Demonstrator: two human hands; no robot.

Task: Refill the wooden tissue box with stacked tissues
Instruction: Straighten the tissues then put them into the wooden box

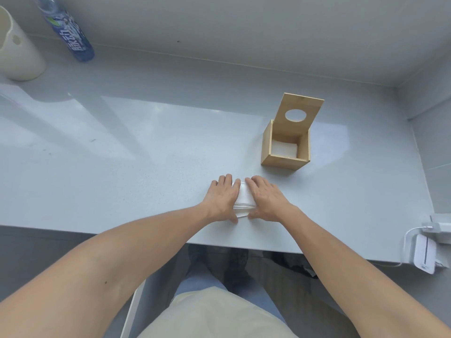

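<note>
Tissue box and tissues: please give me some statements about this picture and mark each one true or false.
1. The lid of the wooden tissue box stands open. True.
2. The box is completely empty. False: white tissues lie at its bottom.
3. The left hand and the right hand are at the two sides of the tissue stack on the table. True.
4. The blue bottle is beside the box. False: it is at the far left, next to a cream container.
</note>
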